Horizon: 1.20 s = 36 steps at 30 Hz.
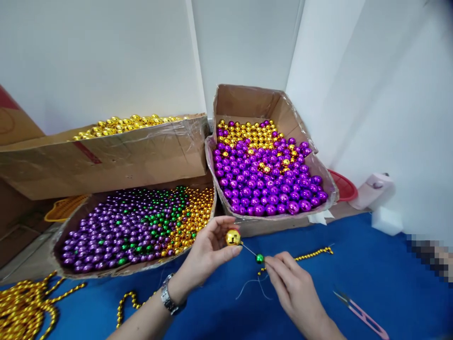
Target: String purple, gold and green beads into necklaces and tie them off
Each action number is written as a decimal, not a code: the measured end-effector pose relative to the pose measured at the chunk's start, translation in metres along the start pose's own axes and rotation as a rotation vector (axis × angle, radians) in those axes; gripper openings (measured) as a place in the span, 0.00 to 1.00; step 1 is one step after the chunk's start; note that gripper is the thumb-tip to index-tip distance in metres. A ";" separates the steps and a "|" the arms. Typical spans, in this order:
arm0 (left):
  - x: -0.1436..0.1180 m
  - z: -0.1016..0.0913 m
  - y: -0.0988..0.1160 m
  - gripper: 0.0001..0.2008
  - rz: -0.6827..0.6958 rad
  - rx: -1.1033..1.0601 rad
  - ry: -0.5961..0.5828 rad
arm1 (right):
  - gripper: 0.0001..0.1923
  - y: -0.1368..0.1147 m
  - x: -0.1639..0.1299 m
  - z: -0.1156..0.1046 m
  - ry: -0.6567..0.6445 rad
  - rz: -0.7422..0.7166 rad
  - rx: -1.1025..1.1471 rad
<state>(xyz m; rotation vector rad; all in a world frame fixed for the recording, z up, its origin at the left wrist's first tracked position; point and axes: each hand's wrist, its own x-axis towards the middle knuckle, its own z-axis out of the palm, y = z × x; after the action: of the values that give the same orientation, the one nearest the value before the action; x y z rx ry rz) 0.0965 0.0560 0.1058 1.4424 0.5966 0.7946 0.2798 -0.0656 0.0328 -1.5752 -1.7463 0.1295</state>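
Note:
My left hand (214, 243) pinches a large shiny gold bead (232, 237) between thumb and fingers, above the blue table covering. A taut thin string runs from this bead to a smaller green bead (259, 258). My right hand (290, 285) is closed at the green bead, its thumb and forefinger pressed together there. Loose string ends (247, 282) hang just below. Behind my right hand lies a strand of small gold beads (313, 255); whether it joins the held string is hidden.
Cardboard boxes hold purple and gold balls (269, 189), and purple, green and gold beads (141, 231). Another box (141, 160) has gold beads on top. Gold bead strands (24, 307) lie at left. Pink-handled thread snips (361, 314) lie at right, near a white block (386, 221).

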 end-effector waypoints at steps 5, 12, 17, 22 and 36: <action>-0.006 0.003 -0.009 0.18 -0.053 -0.088 0.034 | 0.11 0.001 -0.008 0.009 0.020 0.004 0.095; -0.009 0.004 -0.004 0.19 -0.096 -0.071 0.015 | 0.11 0.008 -0.013 0.017 0.029 -0.035 0.040; -0.011 0.006 -0.007 0.19 -0.091 -0.091 0.046 | 0.12 0.010 -0.016 0.021 0.013 -0.049 0.055; -0.013 0.006 -0.012 0.19 -0.096 -0.107 0.076 | 0.12 0.006 -0.016 0.023 -0.001 -0.038 0.084; -0.017 0.004 -0.023 0.18 -0.158 -0.199 0.128 | 0.11 0.003 -0.020 0.028 -0.026 -0.031 0.106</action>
<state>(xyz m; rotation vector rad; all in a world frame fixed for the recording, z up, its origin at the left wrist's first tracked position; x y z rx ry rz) 0.0915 0.0412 0.0812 1.1541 0.6995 0.8016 0.2644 -0.0711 0.0020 -1.4757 -1.7536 0.2241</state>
